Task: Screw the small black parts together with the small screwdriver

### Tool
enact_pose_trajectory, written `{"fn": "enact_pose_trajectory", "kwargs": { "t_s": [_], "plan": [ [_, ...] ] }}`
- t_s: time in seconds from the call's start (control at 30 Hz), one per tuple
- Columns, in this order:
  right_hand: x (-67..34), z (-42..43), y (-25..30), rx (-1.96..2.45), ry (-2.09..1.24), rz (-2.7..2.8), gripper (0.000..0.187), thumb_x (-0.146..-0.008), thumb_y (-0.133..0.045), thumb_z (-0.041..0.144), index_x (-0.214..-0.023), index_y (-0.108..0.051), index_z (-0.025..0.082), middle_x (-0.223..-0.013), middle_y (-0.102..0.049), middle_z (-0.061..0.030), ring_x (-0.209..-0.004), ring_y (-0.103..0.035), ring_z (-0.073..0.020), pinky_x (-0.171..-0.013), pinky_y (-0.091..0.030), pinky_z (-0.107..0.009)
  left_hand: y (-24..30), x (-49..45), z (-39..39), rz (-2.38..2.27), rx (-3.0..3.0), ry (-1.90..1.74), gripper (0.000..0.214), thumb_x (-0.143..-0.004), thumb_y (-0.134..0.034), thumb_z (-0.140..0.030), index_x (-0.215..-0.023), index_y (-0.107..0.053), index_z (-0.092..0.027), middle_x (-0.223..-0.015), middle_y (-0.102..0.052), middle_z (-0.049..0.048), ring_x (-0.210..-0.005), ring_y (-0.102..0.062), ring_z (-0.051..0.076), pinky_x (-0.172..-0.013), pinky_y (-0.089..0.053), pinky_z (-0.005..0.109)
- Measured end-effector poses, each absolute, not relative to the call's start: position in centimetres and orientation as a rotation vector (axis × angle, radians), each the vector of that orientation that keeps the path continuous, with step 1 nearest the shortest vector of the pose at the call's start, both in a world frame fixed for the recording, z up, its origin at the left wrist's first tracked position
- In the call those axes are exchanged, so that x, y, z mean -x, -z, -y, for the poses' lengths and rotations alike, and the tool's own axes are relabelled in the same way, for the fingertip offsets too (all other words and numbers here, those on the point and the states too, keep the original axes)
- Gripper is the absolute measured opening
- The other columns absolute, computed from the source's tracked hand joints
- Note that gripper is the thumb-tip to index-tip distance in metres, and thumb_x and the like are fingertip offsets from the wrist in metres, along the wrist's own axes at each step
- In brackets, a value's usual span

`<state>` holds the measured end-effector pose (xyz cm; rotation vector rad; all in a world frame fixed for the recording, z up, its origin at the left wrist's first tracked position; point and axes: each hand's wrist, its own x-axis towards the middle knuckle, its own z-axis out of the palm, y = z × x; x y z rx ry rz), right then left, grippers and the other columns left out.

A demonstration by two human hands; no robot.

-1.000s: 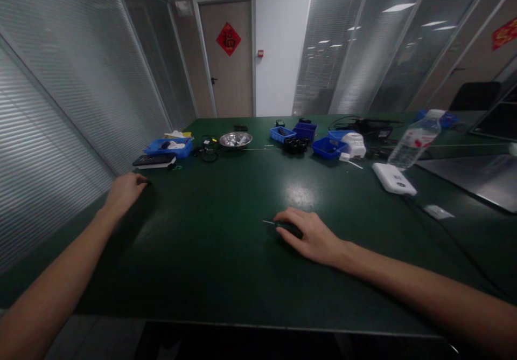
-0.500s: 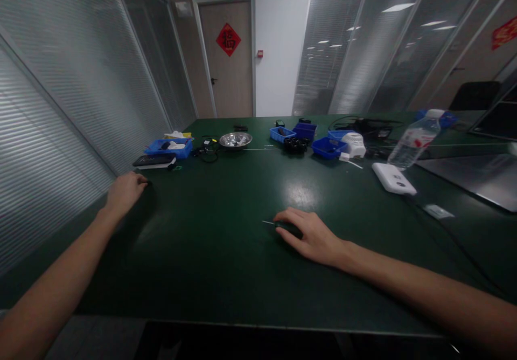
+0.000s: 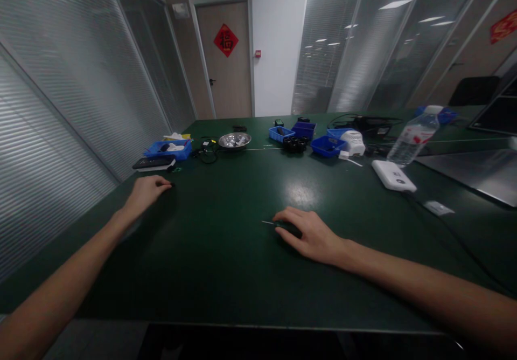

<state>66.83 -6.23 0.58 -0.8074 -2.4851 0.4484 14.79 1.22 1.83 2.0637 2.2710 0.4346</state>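
Observation:
My right hand [image 3: 309, 233] rests low over the green table [image 3: 218, 241], its fingers curled round a screwdriver [image 3: 288, 228] with a dark handle. The thin metal shaft points left from my fingertips. On the left side, my left hand [image 3: 147, 193] pinches a small dark piece [image 3: 172, 185] between thumb and fingers; it is too small to name. Just beyond that hand lies a flat black case [image 3: 154, 163] with a pale lower edge.
Behind the left hand stand a blue tray [image 3: 181, 151], black cables [image 3: 208, 152] and a metal bowl [image 3: 235, 140]. Farther right are blue bins [image 3: 328, 147], a white box-shaped device [image 3: 393, 175], a water bottle [image 3: 416, 136] and a laptop [image 3: 476, 171].
My left hand has moved right across the table with the small dark piece in its fingers. My right hand holds the screwdriver in nearly the same place.

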Motion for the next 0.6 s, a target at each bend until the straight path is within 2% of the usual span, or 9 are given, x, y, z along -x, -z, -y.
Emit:
{"fn": "enact_pose_trajectory", "kwargs": {
  "t_s": [0.03,0.13,0.27,0.43,0.6],
  "plan": [
    [-66.8,6.2,-0.6,0.815,-0.445,2.489,0.025,-0.105,-0.053,0.034,-0.123,-0.06,0.019,-0.111,-0.068,-0.008,-0.09,-0.067,-0.0187,-0.077,-0.054,-0.033,-1.7,-17.1,-1.1,-2.172,-2.105,-0.452,0.026,-0.094,-0.065,-0.037,-0.108,-0.078,-0.02,-0.115,-0.076,0.0042,-0.098,-0.071,0.023,-0.087,-0.052,0.03],
    [-66.7,6.1,-0.5,0.858,-0.421,2.509,0.024,-0.105,-0.054,0.034,-0.124,-0.06,0.02,-0.113,-0.068,-0.0072,-0.089,-0.067,-0.0186,-0.076,-0.053,-0.033,-1.1,-25.3,0.2,-1.566,-2.295,-0.573,0.023,-0.096,-0.064,-0.036,-0.11,-0.077,-0.024,-0.117,-0.073,0.0053,-0.106,-0.068,0.024,-0.094,-0.053,0.036],
    [-66.7,6.0,-0.1,0.899,-0.361,2.503,0.024,-0.104,-0.054,0.034,-0.124,-0.06,0.021,-0.111,-0.068,-0.0065,-0.089,-0.067,-0.0192,-0.077,-0.052,-0.033,-0.1,-35.5,2.8,-1.02,-2.378,-0.624,0.014,-0.097,-0.066,-0.03,-0.105,-0.073,-0.021,-0.11,-0.072,0.0072,-0.097,-0.068,0.021,-0.087,-0.055,0.035],
    [-66.7,6.1,-0.1,0.927,-0.313,2.478,0.023,-0.101,-0.056,0.034,-0.12,-0.062,0.022,-0.106,-0.068,-0.0058,-0.081,-0.065,-0.0183,-0.072,-0.05,-0.032,0.6,-39.9,4.3,-0.961,-2.3,-0.716,0.013,-0.097,-0.067,-0.027,-0.109,-0.069,-0.023,-0.107,-0.071,0.0063,-0.093,-0.067,0.02,-0.079,-0.053,0.034],
    [-66.6,6.2,-0.3,0.98,-0.294,2.431,0.021,-0.097,-0.058,0.031,-0.116,-0.064,0.022,-0.101,-0.068,-0.0047,-0.073,-0.062,-0.016,-0.067,-0.048,-0.03,0.5,-39.2,4.3,-1.007,-2.22,-0.738,0.031,-0.094,-0.07,-0.027,-0.125,-0.064,-0.028,-0.116,-0.071,0.0067,-0.103,-0.068,0.022,-0.083,-0.052,0.036]
  ]
}}
